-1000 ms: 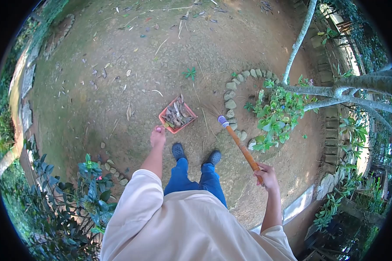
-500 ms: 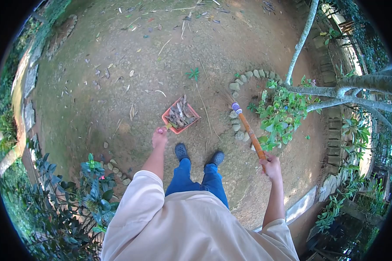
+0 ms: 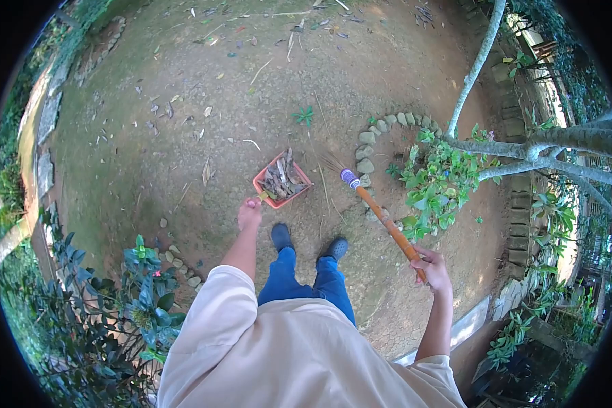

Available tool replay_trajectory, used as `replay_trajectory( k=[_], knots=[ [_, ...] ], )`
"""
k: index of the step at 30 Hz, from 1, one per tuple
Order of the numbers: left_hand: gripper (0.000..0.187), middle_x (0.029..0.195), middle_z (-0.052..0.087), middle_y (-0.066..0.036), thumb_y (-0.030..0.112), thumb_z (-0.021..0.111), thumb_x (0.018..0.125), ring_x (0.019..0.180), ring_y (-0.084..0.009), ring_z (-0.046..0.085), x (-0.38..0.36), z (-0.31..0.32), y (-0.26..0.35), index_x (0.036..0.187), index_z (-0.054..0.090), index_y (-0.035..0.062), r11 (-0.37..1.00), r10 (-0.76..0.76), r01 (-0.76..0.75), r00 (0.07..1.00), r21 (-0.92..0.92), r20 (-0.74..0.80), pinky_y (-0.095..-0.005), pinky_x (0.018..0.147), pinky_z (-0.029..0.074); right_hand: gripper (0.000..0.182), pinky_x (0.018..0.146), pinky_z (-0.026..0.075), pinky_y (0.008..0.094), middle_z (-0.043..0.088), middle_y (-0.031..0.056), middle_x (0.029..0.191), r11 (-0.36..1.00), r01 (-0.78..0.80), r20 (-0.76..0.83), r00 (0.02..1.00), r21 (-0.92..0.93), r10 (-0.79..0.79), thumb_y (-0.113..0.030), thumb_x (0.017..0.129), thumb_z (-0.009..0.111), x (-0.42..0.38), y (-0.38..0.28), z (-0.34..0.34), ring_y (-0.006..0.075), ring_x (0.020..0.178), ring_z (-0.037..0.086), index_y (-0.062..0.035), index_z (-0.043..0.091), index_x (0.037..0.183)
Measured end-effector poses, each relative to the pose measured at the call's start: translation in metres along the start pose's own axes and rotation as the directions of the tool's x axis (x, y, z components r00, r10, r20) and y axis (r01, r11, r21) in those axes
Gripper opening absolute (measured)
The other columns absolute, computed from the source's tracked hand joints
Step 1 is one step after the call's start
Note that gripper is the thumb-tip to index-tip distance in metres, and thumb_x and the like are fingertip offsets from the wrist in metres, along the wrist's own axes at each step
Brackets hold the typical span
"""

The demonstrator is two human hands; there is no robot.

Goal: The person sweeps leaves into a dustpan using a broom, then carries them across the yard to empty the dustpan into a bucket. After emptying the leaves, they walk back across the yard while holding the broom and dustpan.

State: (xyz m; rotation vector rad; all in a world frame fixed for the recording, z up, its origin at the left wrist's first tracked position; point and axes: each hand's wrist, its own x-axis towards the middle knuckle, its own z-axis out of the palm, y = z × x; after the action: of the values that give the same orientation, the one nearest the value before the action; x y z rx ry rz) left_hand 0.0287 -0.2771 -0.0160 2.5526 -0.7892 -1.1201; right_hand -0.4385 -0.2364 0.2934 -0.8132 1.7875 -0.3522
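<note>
My left hand (image 3: 249,213) is closed on the handle of an orange-red dustpan (image 3: 293,199). Dry brown leaves (image 3: 281,178) are heaped inside it, and a yellowish leaf lies by the handle end. My right hand (image 3: 433,270) grips the end of a stick broom (image 3: 389,226) with an orange-brown handle and a purple-and-white binding. The broom slants up and left, its thin bristles (image 3: 333,163) pointing toward the dustpan with a gap of bare ground between them.
A curved row of stones (image 3: 365,151) borders a leafy green plant (image 3: 432,177) at right, beneath pale tree branches (image 3: 510,146). A small green weed (image 3: 304,115) grows ahead. Loose leaves (image 3: 207,171) are scattered on the ground. A dark-leaved shrub (image 3: 158,302) stands at lower left.
The broom's bristle end has swung left from the stones toward the dustpan, while my right hand has shifted slightly right and down. The dustpan and my left hand stay nearly in place.
</note>
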Motion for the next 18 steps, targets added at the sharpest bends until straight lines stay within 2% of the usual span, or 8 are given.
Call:
replay_trajectory(
  k=[5,8,11,14,17,18],
  knots=[
    [0.054,0.124,0.063,-0.013,0.045,0.064,0.088,0.115,-0.0339,0.060,-0.001,0.004,0.000,0.136,0.052,0.0243,0.999,0.022,-0.021,0.999,0.043,-0.026,-0.0474,0.095,0.049,0.057,0.037,0.040,0.0279,0.064,0.0103,0.068,0.994,0.049,-0.031,0.998,-0.093,-0.053,-0.003,0.076,0.067,0.007,0.002,0.009,0.0137,0.043,0.052,0.0088,0.053,0.131],
    [0.054,0.124,0.063,-0.012,0.046,0.063,0.088,0.115,-0.0336,0.060,-0.003,0.003,0.000,0.136,0.052,0.0248,1.000,0.001,0.000,1.000,0.021,-0.021,-0.0479,0.095,0.049,0.056,0.040,0.042,0.0287,0.061,0.0085,0.064,0.984,0.039,-0.076,0.996,-0.171,-0.053,-0.007,0.077,0.067,0.016,-0.005,0.025,0.0125,0.042,0.052,0.0025,0.057,0.131],
    [0.054,0.125,0.063,-0.011,0.046,0.063,0.088,0.115,-0.0336,0.060,-0.008,-0.002,0.003,0.136,0.051,0.0254,1.000,-0.024,0.024,1.000,0.013,-0.002,-0.0482,0.095,0.049,0.055,0.041,0.043,0.0295,0.060,0.0084,0.062,0.980,0.054,-0.102,0.992,-0.192,-0.074,-0.008,0.077,0.066,0.033,-0.002,0.038,0.0128,0.043,0.053,0.0017,0.058,0.130],
    [0.053,0.125,0.063,-0.010,0.047,0.063,0.088,0.115,-0.0334,0.060,-0.008,-0.003,0.002,0.136,0.051,0.0257,0.999,-0.027,0.027,1.000,0.028,-0.001,-0.0480,0.095,0.049,0.057,0.038,0.039,0.0284,0.060,0.0067,0.065,0.982,0.072,-0.056,0.995,-0.177,-0.083,-0.004,0.077,0.067,0.045,-0.004,0.055,0.0116,0.043,0.050,0.0045,0.054,0.132],
    [0.053,0.126,0.062,-0.010,0.046,0.064,0.088,0.116,-0.0334,0.060,-0.006,-0.001,-0.001,0.136,0.052,0.0259,0.999,-0.023,0.023,1.000,0.025,0.007,-0.0477,0.095,0.049,0.056,0.038,0.039,0.0290,0.060,0.0063,0.064,0.958,0.128,0.001,0.991,-0.255,-0.132,-0.003,0.078,0.067,0.057,0.014,0.071,0.0115,0.042,0.049,0.0031,0.055,0.132],
    [0.053,0.126,0.062,-0.011,0.046,0.064,0.088,0.116,-0.0334,0.060,-0.005,0.000,-0.003,0.136,0.052,0.0260,1.000,-0.022,0.022,1.000,0.021,0.011,-0.0476,0.095,0.049,0.054,0.039,0.040,0.0296,0.061,0.0075,0.064,0.955,0.112,0.046,0.994,-0.276,-0.103,-0.005,0.078,0.067,0.054,0.013,0.071,0.0124,0.042,0.051,0.0017,0.057,0.131]
  ],
)
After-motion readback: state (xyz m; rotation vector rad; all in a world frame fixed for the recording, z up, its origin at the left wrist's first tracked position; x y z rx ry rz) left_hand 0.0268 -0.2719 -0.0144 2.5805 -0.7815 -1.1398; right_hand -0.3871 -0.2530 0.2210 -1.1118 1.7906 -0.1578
